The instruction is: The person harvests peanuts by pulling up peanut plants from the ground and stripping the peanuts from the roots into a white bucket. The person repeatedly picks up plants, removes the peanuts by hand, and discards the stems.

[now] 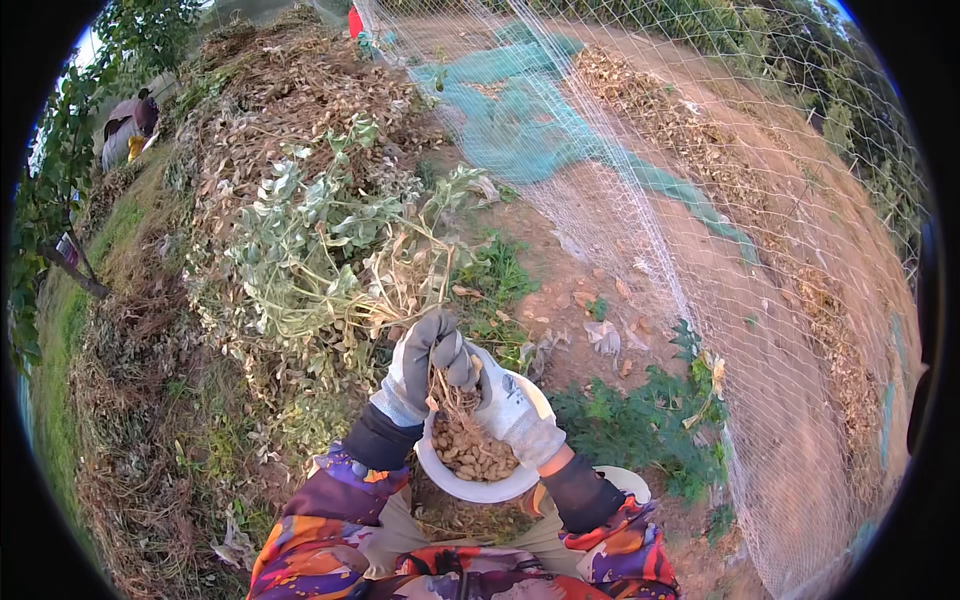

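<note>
My left hand [421,367], in a grey and white work glove, is closed around the stems of an uprooted peanut plant [322,277]. Its wilted leaves spread up and to the left, while the roots [457,405] hang below my hands. Against it, at the root end, my right hand [491,390] wears the same kind of glove; its fingers are curled at the roots, and what lies inside them is hidden. Directly below both hands stands a white bucket [480,491] between my knees, holding many peanuts in their shells [472,454].
White netting [750,300] runs down the right side, with green mesh [517,127] on the soil behind. Dried plants [300,82] are heaped ahead and left. A person [135,120] is at the far left, near a tree branch [75,270]. Leafy weeds [637,420] grow right of the bucket.
</note>
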`<state>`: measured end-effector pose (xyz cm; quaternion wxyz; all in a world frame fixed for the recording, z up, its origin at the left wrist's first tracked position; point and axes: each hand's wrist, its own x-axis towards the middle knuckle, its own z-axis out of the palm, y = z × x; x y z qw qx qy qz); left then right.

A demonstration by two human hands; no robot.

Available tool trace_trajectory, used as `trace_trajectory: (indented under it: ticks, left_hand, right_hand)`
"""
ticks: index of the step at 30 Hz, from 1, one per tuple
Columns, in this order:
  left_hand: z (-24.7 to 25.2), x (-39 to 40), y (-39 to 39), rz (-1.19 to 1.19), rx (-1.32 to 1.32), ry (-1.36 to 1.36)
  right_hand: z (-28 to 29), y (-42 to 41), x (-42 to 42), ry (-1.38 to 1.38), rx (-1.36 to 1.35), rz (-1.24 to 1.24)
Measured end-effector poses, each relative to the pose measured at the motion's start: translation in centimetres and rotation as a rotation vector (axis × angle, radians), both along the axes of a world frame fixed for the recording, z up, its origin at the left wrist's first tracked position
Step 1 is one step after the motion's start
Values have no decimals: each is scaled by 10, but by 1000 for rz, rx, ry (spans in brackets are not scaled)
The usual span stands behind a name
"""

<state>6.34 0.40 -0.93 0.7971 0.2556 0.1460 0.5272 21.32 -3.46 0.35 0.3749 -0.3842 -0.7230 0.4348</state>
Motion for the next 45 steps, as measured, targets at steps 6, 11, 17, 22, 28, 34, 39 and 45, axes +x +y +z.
trace_trajectory:
  ticks: [6, 11, 17, 22, 28, 34, 39, 45]
  left_hand:
    - [-2, 4, -2, -47, -85, -128]
    - [-11, -4, 0, -77, -244, 282]
    - [-1, -16, 0, -222, -160, 540]
    - [6, -16, 0, -243, -92, 338]
    - [3, -22, -7, -318, -95, 159]
    - [16, -8, -6, -346, -66, 654]
    - [6, -16, -8, -395, -108, 622]
    - [0, -15, -16, -55, 320, 931]
  right_hand:
    - [-35, 3, 3, -214, -77, -20]
    - [-49, 13, -4, -596, -129, 62]
    - [-65, 18, 3, -699, 198, 242]
    - [-58, 21, 12, -526, 188, 301]
    - [-54, 20, 19, -312, 193, 280]
    - [-25, 16, 21, -824, 267, 336]
    - [-34, 3, 8, -941, 256, 236]
    - [-50, 26, 12, -1295, 4, 208]
